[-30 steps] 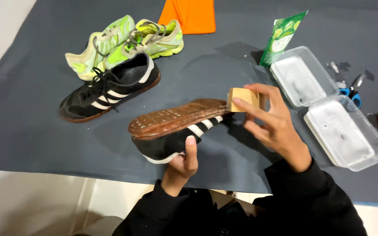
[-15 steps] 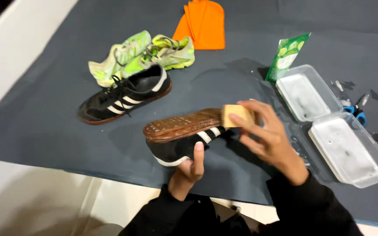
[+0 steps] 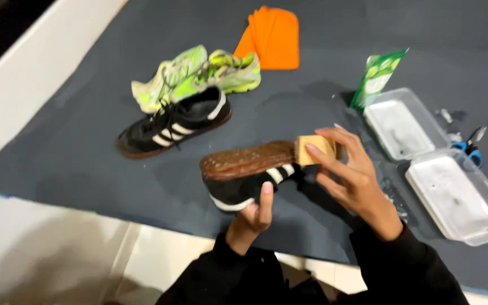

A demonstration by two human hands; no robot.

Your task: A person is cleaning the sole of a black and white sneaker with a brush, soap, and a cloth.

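My left hand grips a black shoe with white stripes from below, turned on its side so its brown sole faces up. My right hand holds a small wooden-backed brush against the heel end of that sole. The matching black shoe lies upright on the dark mat beyond it.
A pair of lime-green running shoes and folded orange cloths lie farther back. To the right stand a green pouch, two clear plastic trays and blue-handled scissors. The mat's front edge runs below the hands.
The view has shifted, so everything sits further right and lower in frame. The brush stays at the heel end of the sole, and both hands keep their hold.
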